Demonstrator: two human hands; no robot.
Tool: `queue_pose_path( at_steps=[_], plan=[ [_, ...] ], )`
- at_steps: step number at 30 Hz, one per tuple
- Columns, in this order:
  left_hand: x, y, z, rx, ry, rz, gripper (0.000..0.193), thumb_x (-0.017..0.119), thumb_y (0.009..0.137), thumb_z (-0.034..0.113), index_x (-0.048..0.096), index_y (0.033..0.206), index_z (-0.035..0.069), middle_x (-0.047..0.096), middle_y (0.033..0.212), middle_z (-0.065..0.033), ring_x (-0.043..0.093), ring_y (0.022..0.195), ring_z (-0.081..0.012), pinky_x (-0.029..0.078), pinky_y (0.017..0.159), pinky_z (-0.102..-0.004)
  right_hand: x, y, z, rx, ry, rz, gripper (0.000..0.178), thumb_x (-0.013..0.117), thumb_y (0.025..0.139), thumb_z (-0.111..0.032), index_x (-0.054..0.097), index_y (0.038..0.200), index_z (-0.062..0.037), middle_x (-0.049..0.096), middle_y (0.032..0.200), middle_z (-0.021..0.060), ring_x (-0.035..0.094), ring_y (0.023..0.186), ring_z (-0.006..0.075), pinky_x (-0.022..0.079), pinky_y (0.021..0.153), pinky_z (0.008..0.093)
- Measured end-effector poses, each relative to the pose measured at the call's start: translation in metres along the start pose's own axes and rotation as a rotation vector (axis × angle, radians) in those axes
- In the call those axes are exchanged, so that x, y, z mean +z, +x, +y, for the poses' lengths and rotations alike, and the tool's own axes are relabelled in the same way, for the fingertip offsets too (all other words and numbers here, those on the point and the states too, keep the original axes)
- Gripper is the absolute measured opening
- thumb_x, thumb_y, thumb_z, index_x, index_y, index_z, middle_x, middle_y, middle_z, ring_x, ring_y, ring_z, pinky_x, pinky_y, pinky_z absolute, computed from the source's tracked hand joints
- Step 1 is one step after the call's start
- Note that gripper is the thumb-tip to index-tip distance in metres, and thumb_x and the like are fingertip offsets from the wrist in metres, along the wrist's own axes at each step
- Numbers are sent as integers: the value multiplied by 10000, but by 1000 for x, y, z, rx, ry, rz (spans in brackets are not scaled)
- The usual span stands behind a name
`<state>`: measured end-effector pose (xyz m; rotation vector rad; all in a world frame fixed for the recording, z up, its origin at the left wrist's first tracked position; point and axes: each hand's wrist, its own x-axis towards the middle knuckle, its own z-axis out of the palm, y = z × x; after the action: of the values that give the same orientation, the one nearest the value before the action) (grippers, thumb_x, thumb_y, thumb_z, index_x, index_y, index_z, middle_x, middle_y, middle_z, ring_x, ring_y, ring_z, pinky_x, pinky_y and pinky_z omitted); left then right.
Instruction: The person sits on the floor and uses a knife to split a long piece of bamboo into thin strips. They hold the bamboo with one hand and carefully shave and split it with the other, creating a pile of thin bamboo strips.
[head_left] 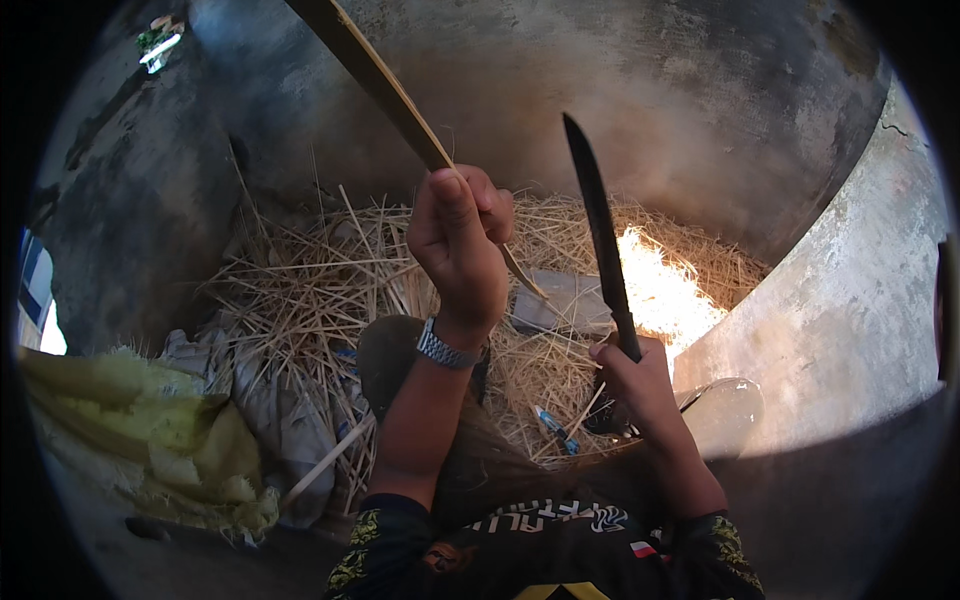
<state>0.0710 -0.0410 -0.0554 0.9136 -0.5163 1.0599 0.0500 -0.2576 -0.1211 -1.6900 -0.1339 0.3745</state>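
Note:
My left hand (460, 235) is raised in front of me, its fingers closed round a long, flat bamboo strip (385, 90). The strip slants up past the top left of the view, and its thin curved lower end comes out below my fist. A metal-banded watch circles that wrist. In my right hand (640, 385), lower and to the right, is a knife (600, 225) with a long dark blade, gripped by its handle and pointing upward. Blade and strip are apart. Part of the knife's handle is hidden by my fingers.
Pale shavings and thin strips (310, 280) litter the floor between my knees and the grey wall (560, 90). A flat grey block (560, 300) lies among them. Bright sunlight hits the pile at right. A frayed yellow-green sack (150, 430) lies at left, and a small blue wrapper (557, 430) near my feet.

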Motion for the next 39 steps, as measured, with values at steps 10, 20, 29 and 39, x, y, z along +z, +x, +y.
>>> queue_pose_path(
  at_steps=[10,20,29,39],
  plan=[
    [15,-12,8,0,108,16,489,428,1028,544,416,824,100,283,584,47,214,461,-49,185,424,-252,8,48,100,117,-498,31,363,700,871,-240,492,606,-102,425,499,-39,385,409,97,283,424,295],
    [13,-4,1,-11,83,84,502,404,1030,558,406,826,99,272,577,46,192,462,-52,181,421,-248,-17,25,39,541,225,-244,391,664,892,-158,391,612,-160,347,475,-70,272,349,56,232,341,247],
    [12,-5,-3,-10,-43,113,443,459,1051,431,448,793,71,408,653,24,309,467,-36,236,404,-230,18,20,72,-488,102,166,344,609,913,-128,476,608,-43,452,531,-5,404,478,84,303,452,302],
    [15,-5,-3,34,94,143,483,441,1031,518,399,786,104,295,574,47,219,440,-46,177,402,-245,-12,26,60,292,-78,-140,307,678,846,-221,563,652,-12,499,519,31,488,450,138,368,449,334]
  ],
)
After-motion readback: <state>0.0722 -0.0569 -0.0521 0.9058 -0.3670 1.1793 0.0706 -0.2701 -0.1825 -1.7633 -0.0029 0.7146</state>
